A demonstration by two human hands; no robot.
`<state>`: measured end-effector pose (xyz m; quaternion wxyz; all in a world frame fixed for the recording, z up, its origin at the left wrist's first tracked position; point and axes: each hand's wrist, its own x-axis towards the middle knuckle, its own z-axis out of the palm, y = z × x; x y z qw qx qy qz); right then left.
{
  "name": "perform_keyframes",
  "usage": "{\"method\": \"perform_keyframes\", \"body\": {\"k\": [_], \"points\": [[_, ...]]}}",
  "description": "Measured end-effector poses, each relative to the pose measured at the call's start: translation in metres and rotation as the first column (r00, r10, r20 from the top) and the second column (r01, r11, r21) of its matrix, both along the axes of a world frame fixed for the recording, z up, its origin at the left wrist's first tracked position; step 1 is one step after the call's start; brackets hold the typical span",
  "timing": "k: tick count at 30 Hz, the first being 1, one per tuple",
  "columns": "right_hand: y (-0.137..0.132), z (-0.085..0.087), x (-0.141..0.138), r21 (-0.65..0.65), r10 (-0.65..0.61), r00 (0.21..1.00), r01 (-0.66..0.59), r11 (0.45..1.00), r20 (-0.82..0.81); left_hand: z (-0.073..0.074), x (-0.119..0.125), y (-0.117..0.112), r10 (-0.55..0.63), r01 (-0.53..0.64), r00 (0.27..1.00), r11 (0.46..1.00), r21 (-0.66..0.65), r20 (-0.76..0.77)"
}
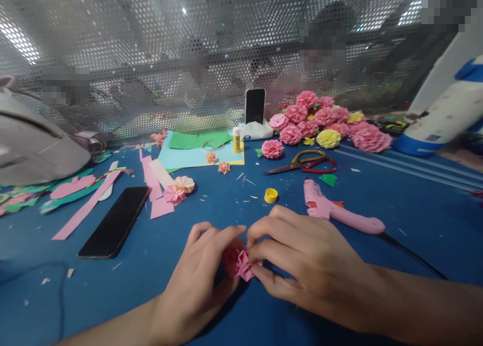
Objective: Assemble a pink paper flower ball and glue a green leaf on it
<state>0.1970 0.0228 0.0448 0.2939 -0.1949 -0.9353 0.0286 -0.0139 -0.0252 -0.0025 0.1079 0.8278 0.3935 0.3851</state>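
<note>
Grip nearly closed, my left hand (204, 263) and right hand (305, 250) pinch the pink folded-paper flower (243, 266) between them, toward the worktop (121, 303)'s near edge. I seem to be shaping its petals; the next move calls for steady left fingers and light right-hand pressure.

No writing can be read, even on the glue stick (236, 144).

Held paper (244, 266) front-left of glue gun (345, 215)
</note>
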Motion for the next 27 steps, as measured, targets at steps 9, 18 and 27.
{"method": "perform_keyframes", "body": {"k": [9,18,27], "points": [[0.008,-0.001,-0.001,-0.274,0.048,0.986,-0.091,0.958,-0.159,-0.004,0.000,-0.002,0.081,-0.040,0.970,0.983,-0.179,0.230],[0.003,0.004,-0.001,-0.042,0.038,0.994,-0.042,0.998,-0.101,0.002,-0.011,0.009,0.011,-0.010,1.000,0.986,0.166,-0.004],[0.003,-0.008,-0.001,0.157,-0.072,0.997,0.072,0.985,0.000,-0.008,-0.008,0.011,0.025,0.004,0.993,0.970,0.243,-0.118]]}}
